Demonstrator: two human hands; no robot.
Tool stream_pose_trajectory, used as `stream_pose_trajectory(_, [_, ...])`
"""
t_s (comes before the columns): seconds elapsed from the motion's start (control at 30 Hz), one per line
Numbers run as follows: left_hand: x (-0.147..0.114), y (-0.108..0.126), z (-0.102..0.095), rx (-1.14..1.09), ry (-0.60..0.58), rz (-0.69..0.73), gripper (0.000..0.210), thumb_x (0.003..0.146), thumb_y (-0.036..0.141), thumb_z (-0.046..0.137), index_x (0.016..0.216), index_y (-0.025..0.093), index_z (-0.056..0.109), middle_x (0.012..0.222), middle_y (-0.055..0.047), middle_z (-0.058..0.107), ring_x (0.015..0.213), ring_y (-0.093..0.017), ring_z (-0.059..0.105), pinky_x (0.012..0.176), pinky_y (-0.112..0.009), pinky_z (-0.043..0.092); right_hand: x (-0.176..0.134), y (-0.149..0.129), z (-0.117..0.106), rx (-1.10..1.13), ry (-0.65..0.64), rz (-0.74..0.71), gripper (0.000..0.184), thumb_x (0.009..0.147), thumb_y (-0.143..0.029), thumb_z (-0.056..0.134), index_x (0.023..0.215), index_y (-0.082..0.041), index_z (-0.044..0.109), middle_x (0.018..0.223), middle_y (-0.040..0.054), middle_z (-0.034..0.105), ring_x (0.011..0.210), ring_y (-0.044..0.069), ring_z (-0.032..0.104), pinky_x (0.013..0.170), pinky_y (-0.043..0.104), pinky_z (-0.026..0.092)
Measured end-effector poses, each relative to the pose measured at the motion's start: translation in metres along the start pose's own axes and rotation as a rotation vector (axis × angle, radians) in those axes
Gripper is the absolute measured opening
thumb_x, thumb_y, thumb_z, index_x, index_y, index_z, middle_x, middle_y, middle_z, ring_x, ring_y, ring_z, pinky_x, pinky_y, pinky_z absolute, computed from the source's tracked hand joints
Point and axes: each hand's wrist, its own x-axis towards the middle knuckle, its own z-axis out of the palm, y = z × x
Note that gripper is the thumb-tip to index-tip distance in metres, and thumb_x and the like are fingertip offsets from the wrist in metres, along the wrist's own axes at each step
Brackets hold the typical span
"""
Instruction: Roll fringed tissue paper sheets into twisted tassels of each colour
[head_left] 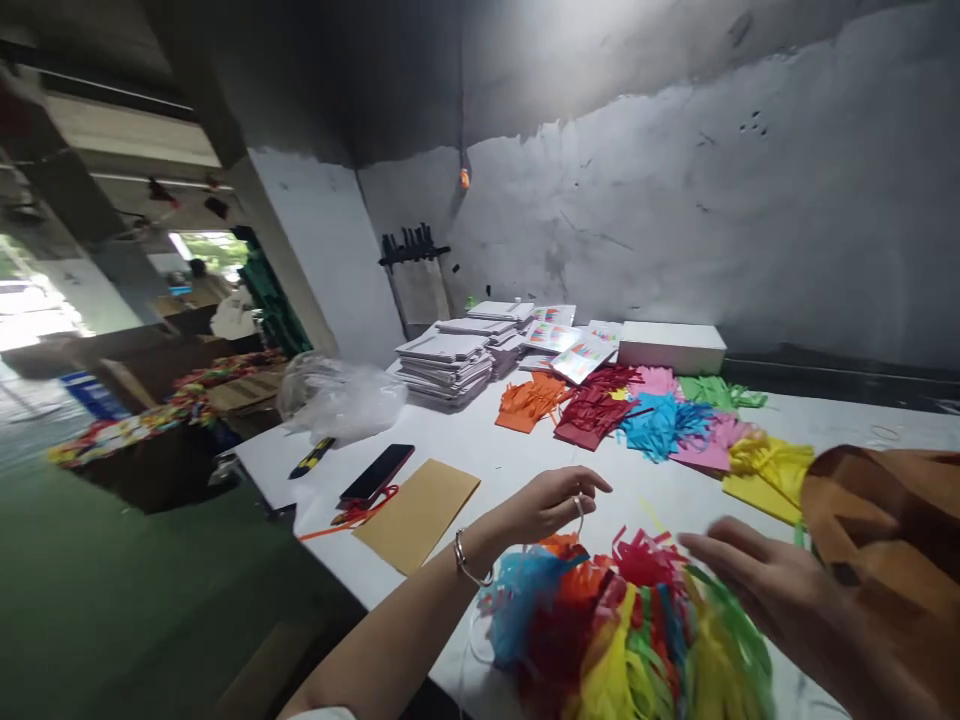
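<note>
Tissue-paper tassels [637,650] in red, orange, yellow, green, blue and pink lie bunched at the near edge of the table, partly blurred. Over their far left side is my left hand [559,500], palm down, fingers loosely bent and apart, a bracelet on the wrist. A thin white loop shows at one finger; I cannot tell whether it is a ring or string. My right hand [757,570], smeared by motion, hovers at the right of the tassels with its fingers stretched out. A white string [472,640] trails at the left of the bunch.
Fringed paper in orange [529,400], dark red [596,410], blue [664,425] and yellow [772,465] lies farther back. Behind stand stacked white packets [446,365] and a white box [671,345]. Brown paper [892,560], a phone [377,473], an envelope [416,515] and a cutter [311,458] flank them.
</note>
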Motion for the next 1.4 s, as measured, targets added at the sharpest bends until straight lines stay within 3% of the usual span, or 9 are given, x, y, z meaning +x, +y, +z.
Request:
stream_pose_trajectory(0.1, [0.025,0.006,0.013,0.018,-0.122,0.015,0.047,0.098,0.051,0.052,0.131,0.018,0.056,0.093,-0.004,0.062,0.068,-0.013,0.051,0.062,-0.025,0.042,0.040,-0.017,0.010,-0.254,-0.108,-0.280,0.029,0.104,-0.016,0.041,0.116,-0.022,0.067,0.071,-0.0010,0.063,0.056,0.012,0.056,0.053,0.025,0.036])
stream_pose_trajectory(0.27, [0.042,0.013,0.022,0.074,-0.231,0.012,0.039,0.101,0.037,0.046,0.134,0.019,0.054,0.100,-0.005,0.066,0.081,-0.017,0.060,0.072,-0.027,0.048,0.064,-0.025,0.021,-0.430,-0.205,-0.359,0.020,0.093,-0.006,0.049,0.090,-0.017,0.065,0.073,0.0031,0.065,0.060,0.016,0.057,0.055,0.030,0.029])
stream_pose_trajectory(0.53, [0.046,0.011,0.018,0.178,-0.214,-0.016,0.034,0.099,0.035,0.048,0.126,0.018,0.060,0.095,-0.003,0.069,0.081,-0.018,0.065,0.073,-0.027,0.051,0.063,-0.026,0.018,-0.524,-0.376,-0.169,0.023,0.085,0.002,0.050,0.096,-0.014,0.064,0.073,0.0086,0.067,0.060,0.021,0.061,0.052,0.031,0.024])
stream_pose_trajectory(0.7, [0.036,0.009,0.017,0.311,0.078,0.019,0.030,0.091,0.022,0.053,0.119,0.019,0.062,0.117,-0.011,0.065,0.107,-0.027,0.060,0.097,-0.044,0.047,0.065,-0.018,0.006,-0.397,-0.432,0.048,0.022,0.081,0.003,0.052,0.087,-0.017,0.058,0.068,0.0046,0.068,0.052,0.017,0.059,0.050,0.028,0.021])
stream_pose_trajectory(0.8, [0.014,0.021,0.036,0.374,0.194,0.103,0.023,0.090,0.019,0.051,0.109,0.019,0.065,0.112,-0.014,0.065,0.108,-0.030,0.058,0.098,-0.050,0.045,0.064,-0.016,-0.003,-0.250,-0.386,0.178,0.015,0.092,-0.006,0.047,0.091,-0.019,0.054,0.069,0.0012,0.067,0.055,0.016,0.060,0.052,0.027,0.024])
stream_pose_trajectory(0.9, [-0.009,0.032,0.070,0.481,0.056,0.207,0.024,0.094,0.020,0.047,0.109,0.021,0.065,0.097,-0.013,0.068,0.088,-0.026,0.064,0.077,-0.039,0.053,0.066,-0.019,-0.011,-0.078,-0.315,0.271,0.021,0.104,-0.020,0.036,0.089,-0.021,0.052,0.072,-0.0002,0.067,0.063,0.016,0.062,0.057,0.025,0.034])
stream_pose_trajectory(1.03, [-0.023,0.036,0.100,0.710,-0.024,0.149,0.028,0.098,0.020,0.045,0.122,0.017,0.059,0.093,-0.012,0.069,0.074,-0.024,0.064,0.060,-0.034,0.048,0.067,-0.024,-0.020,0.098,-0.251,0.320,0.026,0.106,-0.027,0.034,0.086,-0.023,0.051,0.073,-0.0028,0.064,0.066,0.013,0.061,0.061,0.023,0.042])
stream_pose_trajectory(1.2, [-0.027,0.047,0.067,0.749,0.145,0.210,0.029,0.100,0.032,0.051,0.074,0.021,0.060,0.077,-0.006,0.065,0.071,-0.022,0.055,0.062,-0.035,0.043,0.050,-0.028,-0.027,0.111,-0.147,0.396,0.027,0.106,-0.030,0.032,0.087,-0.022,0.049,0.077,0.0011,0.061,0.068,0.017,0.059,0.063,0.028,0.043])
stream_pose_trajectory(1.4, [-0.021,0.058,0.034,0.630,0.282,0.247,0.035,0.091,0.046,0.065,0.069,0.021,0.056,0.068,-0.002,0.064,0.077,-0.022,0.057,0.095,-0.049,0.041,0.041,-0.052,-0.025,0.114,0.019,0.176,0.019,0.104,-0.019,0.038,0.089,-0.022,0.050,0.124,0.0096,0.057,0.117,0.025,0.051,0.098,0.044,0.039])
